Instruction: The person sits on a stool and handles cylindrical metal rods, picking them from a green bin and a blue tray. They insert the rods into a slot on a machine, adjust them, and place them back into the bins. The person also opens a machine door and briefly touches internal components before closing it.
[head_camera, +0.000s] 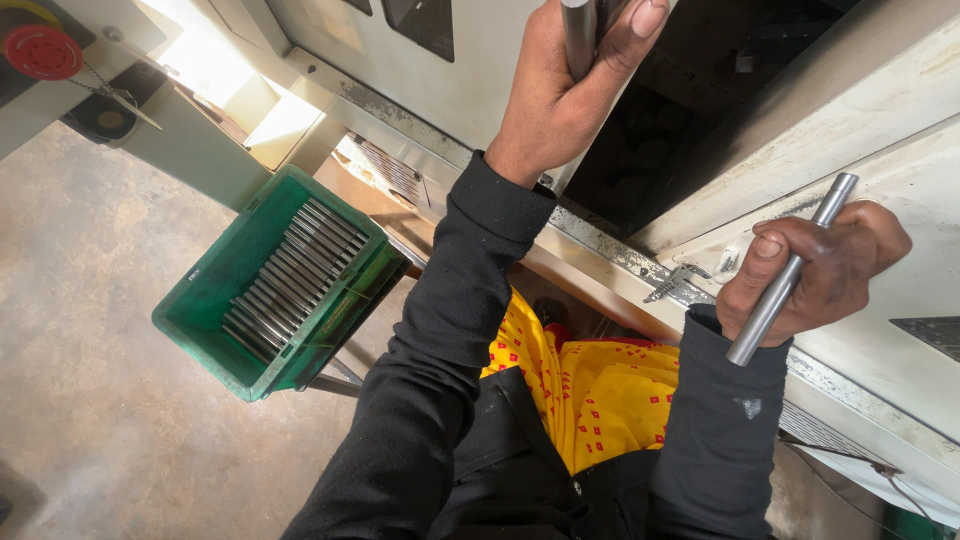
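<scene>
Your black sleeves (440, 400) fill the near edge of the view, with a yellow cloth with red marks (600, 390) showing between them. Your right hand (815, 270), near and to the right, has its fingers wrapped tight around a grey metal rod (785, 285); that rod slants up to the right and sticks out at both ends of your fist, just in front of the cream machine panel (900, 200). Your left hand (570, 85) is farther off, at the top centre, with fingers and thumb clamped on a second metal rod (580, 35) that runs up out of view. Right beside that hand the machine opens into a dark cavity (700, 110), and what lies inside is too dim to tell. A worn metal ledge (600, 240) with a small bracket (678, 283) crosses between your two hands.

To the left, well apart from both hands, a green plastic crate (215, 290) stands above the concrete floor (90, 350), holding a row of more grey rods (290, 275) lying side by side. At the far left corner is a red round button (42, 50).
</scene>
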